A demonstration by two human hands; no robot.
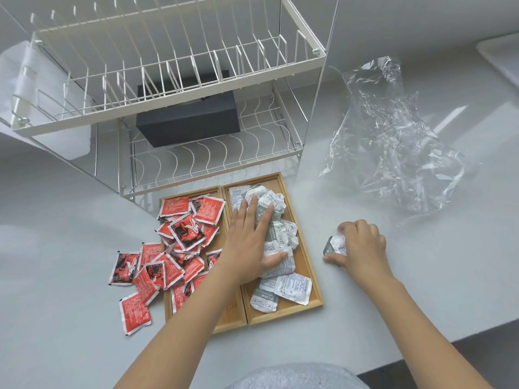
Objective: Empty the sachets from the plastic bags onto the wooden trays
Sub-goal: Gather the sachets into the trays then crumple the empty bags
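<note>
Two wooden trays sit side by side on the counter. The left tray point(224, 321) holds red sachets point(185, 234), and several more red ones point(134, 313) lie spilled on the counter to its left. The right tray point(310, 276) is filled with white-and-grey sachets point(292, 287). My left hand point(250, 242) rests flat on that pile with straight fingers. To the right of the tray, my right hand point(362, 245) grips a white-and-grey sachet point(334, 245) on the counter. An empty clear plastic bag point(393, 144) lies crumpled at the right.
A white two-tier wire dish rack point(174, 88) stands just behind the trays, with a dark box point(188, 124) on its lower shelf. A white tray edge point(500, 54) shows at the far right. The counter's front edge point(421, 352) runs at the lower right.
</note>
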